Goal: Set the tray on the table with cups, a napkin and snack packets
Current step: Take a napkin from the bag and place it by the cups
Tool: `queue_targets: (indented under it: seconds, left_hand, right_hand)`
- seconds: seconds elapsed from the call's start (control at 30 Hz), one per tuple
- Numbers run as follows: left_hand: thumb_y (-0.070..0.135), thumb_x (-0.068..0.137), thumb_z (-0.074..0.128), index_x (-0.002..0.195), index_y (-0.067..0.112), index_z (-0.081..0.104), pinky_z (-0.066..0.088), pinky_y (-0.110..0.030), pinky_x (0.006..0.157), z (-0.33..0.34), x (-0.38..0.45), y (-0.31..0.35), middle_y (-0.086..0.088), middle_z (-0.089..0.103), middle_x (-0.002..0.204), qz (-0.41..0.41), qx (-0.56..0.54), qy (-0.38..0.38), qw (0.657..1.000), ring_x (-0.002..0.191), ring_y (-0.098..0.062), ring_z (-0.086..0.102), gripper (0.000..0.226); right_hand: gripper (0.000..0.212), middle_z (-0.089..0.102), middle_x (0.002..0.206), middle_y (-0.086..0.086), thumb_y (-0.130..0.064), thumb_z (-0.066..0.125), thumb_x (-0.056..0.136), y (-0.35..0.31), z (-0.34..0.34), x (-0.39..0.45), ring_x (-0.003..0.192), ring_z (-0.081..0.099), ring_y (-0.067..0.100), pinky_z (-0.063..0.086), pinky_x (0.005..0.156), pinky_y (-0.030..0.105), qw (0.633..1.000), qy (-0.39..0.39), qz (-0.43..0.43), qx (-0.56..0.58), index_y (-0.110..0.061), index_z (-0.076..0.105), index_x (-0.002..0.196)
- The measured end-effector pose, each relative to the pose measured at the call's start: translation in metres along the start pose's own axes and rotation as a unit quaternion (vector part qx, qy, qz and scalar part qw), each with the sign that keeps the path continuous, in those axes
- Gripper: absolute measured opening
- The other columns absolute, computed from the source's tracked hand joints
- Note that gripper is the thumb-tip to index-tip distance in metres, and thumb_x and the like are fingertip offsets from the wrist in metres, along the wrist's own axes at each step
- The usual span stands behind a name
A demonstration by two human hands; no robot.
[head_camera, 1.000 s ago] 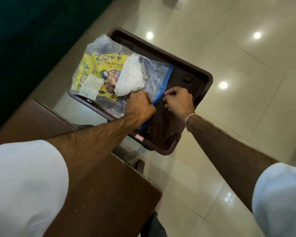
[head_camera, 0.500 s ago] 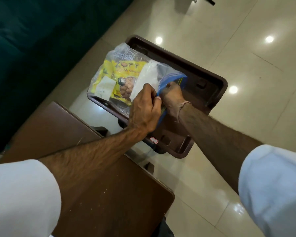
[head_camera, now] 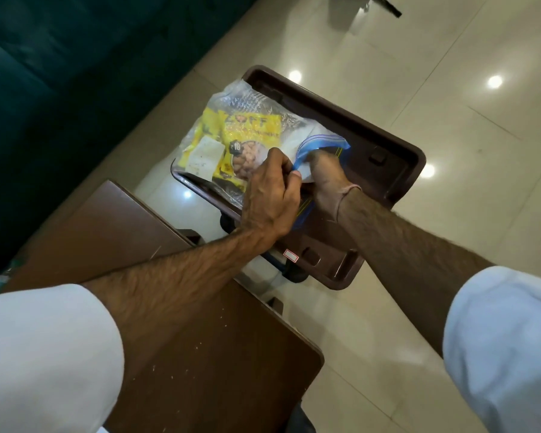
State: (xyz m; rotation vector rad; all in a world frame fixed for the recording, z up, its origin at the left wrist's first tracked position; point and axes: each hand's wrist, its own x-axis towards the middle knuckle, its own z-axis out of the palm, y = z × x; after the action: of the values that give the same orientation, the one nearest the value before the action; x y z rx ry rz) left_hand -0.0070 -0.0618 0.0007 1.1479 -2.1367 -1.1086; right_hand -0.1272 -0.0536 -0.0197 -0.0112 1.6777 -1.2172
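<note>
A dark brown tray (head_camera: 397, 157) sits above the tiled floor beyond the table's corner. On its left half lies a clear zip bag (head_camera: 247, 101) with a blue zip edge (head_camera: 322, 141). Inside show yellow snack packets (head_camera: 250, 126) and something white (head_camera: 289, 142), perhaps a napkin. My left hand (head_camera: 270, 195) pinches the bag's blue mouth edge. My right hand (head_camera: 324, 176) reaches into the opened mouth; its fingers are hidden inside the bag. No cups are in view.
A brown wooden table (head_camera: 200, 354) fills the lower middle, its corner under the tray's near edge. Glossy beige floor tiles (head_camera: 450, 89) lie to the right. A dark teal sofa (head_camera: 60, 73) stands at the left.
Both hands went from the closed zip edge to holding the bag's mouth open, and my right hand has pushed deeper inside. The camera shifted, so the tray appears lower in view.
</note>
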Motion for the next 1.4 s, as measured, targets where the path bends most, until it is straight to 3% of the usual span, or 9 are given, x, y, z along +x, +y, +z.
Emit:
queue_targets:
  seconds: [0.3,0.47,0.57,0.67,0.83,1.0,1.1,1.27,1.4]
  left_hand:
    - [0.021,0.088,0.058,0.09,0.015,0.049,0.046,-0.035,0.067,0.008,-0.005,0.006,-0.003,0.055,0.084,-0.088,0.031,-0.02,0.995,0.078,-0.021,0.052,0.011]
    - [0.027,0.087,0.065,0.103,0.016,0.057,0.053,-0.037,0.079,0.005,-0.012,0.021,-0.003,0.061,0.105,-0.113,-0.037,-0.03,0.992,0.094,-0.02,0.058,0.021]
    - [0.032,0.091,0.067,0.115,0.016,0.064,0.055,-0.031,0.084,-0.006,-0.02,0.04,0.001,0.067,0.112,-0.141,-0.147,-0.107,0.973,0.102,-0.012,0.064,0.029]
    - [0.033,0.086,0.074,0.121,0.014,0.066,0.06,-0.036,0.084,-0.023,-0.032,0.054,-0.005,0.073,0.114,-0.212,-0.27,-0.167,0.924,0.101,-0.02,0.071,0.041]
    - [0.018,0.083,0.077,0.113,0.01,0.072,0.059,-0.028,0.064,-0.062,-0.058,0.057,-0.007,0.077,0.103,-0.264,-0.342,-0.127,0.893,0.083,-0.016,0.075,0.032]
    - [0.023,0.077,0.079,0.119,0.007,0.068,0.06,-0.044,0.082,-0.111,-0.096,0.026,-0.013,0.074,0.115,-0.352,-0.439,-0.077,0.823,0.106,-0.036,0.069,0.046]
    - [0.017,0.078,0.078,0.124,0.006,0.063,0.059,-0.043,0.081,-0.146,-0.123,0.004,-0.015,0.07,0.122,-0.375,-0.493,-0.061,0.783,0.109,-0.037,0.067,0.05]
    - [0.001,0.073,0.077,0.126,0.008,0.06,0.062,-0.041,0.072,-0.206,-0.168,-0.029,-0.014,0.069,0.122,-0.361,-0.527,-0.016,0.769,0.103,-0.033,0.07,0.057]
    - [-0.002,0.072,0.078,0.124,0.006,0.059,0.061,-0.038,0.067,-0.253,-0.212,-0.052,-0.015,0.068,0.12,-0.341,-0.533,0.031,0.773,0.102,-0.034,0.069,0.056]
  right_hand:
    - [0.063,0.072,0.117,0.019,-0.009,0.071,0.056,0.014,-0.059,-0.044,0.111,0.066,0.042,0.053,0.096,0.057,0.98,0.039,0.033,0.192,-0.004,0.068,0.119]
    - [0.053,0.071,0.119,0.017,-0.006,0.07,0.072,0.008,-0.081,-0.079,0.112,0.065,0.038,0.054,0.095,0.046,0.973,0.021,0.039,0.225,-0.005,0.064,0.125]
    - [0.044,0.071,0.113,0.014,-0.003,0.069,0.083,0.003,-0.084,-0.102,0.102,0.067,0.033,0.06,0.082,0.041,0.982,-0.022,0.001,0.187,-0.007,0.062,0.126]
    - [0.043,0.069,0.122,0.018,0.0,0.066,0.086,-0.001,-0.076,-0.122,0.109,0.067,0.038,0.057,0.09,0.05,0.987,-0.047,-0.027,0.154,-0.004,0.06,0.128]
    - [0.04,0.065,0.128,0.025,-0.005,0.06,0.089,-0.003,-0.048,-0.153,0.117,0.063,0.04,0.057,0.092,0.051,0.986,-0.106,0.016,0.128,0.002,0.06,0.128]
    - [0.026,0.071,0.111,0.026,-0.011,0.065,0.091,0.009,-0.005,-0.186,0.104,0.069,0.039,0.056,0.093,0.05,0.989,-0.147,0.002,0.003,0.009,0.067,0.108]
    - [0.022,0.076,0.103,0.016,-0.015,0.07,0.089,0.023,0.028,-0.204,0.093,0.074,0.028,0.059,0.073,0.031,0.981,-0.158,-0.056,-0.097,0.001,0.071,0.104]
    - [0.088,0.058,0.131,0.0,-0.044,0.086,0.062,0.05,0.093,-0.224,0.115,0.063,0.019,0.059,0.087,0.035,0.962,-0.207,-0.054,-0.168,-0.022,0.042,0.134]
    - [0.079,0.069,0.126,0.006,-0.04,0.086,0.068,0.068,0.15,-0.245,0.111,0.069,0.027,0.057,0.092,0.05,0.921,-0.322,0.003,-0.218,-0.014,0.053,0.134]
